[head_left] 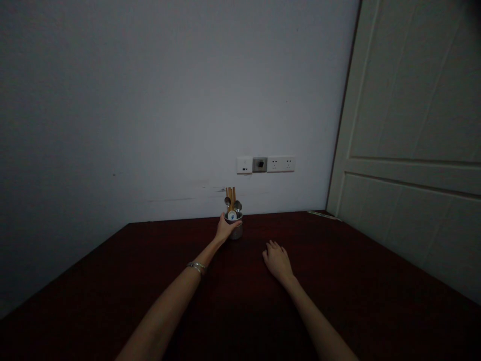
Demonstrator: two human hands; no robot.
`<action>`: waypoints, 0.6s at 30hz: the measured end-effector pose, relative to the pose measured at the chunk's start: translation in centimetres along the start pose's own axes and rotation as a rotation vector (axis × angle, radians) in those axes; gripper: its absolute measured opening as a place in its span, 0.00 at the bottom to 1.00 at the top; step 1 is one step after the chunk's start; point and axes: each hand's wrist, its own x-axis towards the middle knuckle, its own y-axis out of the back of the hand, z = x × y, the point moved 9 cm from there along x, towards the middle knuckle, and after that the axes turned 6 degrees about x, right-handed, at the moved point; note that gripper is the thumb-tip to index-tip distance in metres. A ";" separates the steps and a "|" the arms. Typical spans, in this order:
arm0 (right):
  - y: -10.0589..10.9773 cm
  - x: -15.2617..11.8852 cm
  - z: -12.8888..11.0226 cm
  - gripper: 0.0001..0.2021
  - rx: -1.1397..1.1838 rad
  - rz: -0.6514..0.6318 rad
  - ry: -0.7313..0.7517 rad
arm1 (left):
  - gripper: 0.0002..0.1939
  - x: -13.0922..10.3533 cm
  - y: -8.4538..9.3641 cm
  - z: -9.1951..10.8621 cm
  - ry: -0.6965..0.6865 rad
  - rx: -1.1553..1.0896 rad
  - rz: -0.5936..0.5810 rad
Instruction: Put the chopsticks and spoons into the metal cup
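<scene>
A grey utensil holder (pixel 236 231) stands upright on the dark red table (pixel 233 301), near the wall. Several wooden chopsticks (pixel 230 195), two metal spoons (pixel 238 205) and a white spoon (pixel 232 215) with a blue mark stick up out of it. My left hand (pixel 226 228) grips the holder from its left and front side, with the thumb across the front. To the right of the holder and nearer to me, my right hand (pixel 277 258) lies palm down on the tabletop, fingers extended, holding nothing.
Behind the table rises a pale wall (pixel 169 110) with white sockets (pixel 281 164) and a grey switch plate (pixel 259 165). A panelled door (pixel 409 125) borders the table on the right. One thin pale strip (pixel 323 215) lies at the back right edge.
</scene>
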 end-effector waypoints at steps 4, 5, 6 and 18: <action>0.0 -0.1 0.0 0.23 0.003 0.002 0.000 | 0.38 0.0 0.0 0.1 -0.025 -0.083 0.002; 0.1 -0.1 -0.1 0.23 0.002 0.011 0.004 | 0.36 0.0 0.0 0.2 -0.034 -0.102 0.001; 0.1 -0.2 -0.1 0.23 0.000 0.020 0.008 | 0.34 0.0 0.0 0.2 -0.044 -0.117 0.002; 0.3 -0.2 -0.1 0.23 0.008 0.027 0.017 | 0.33 0.5 0.0 -0.6 -0.042 -0.203 0.053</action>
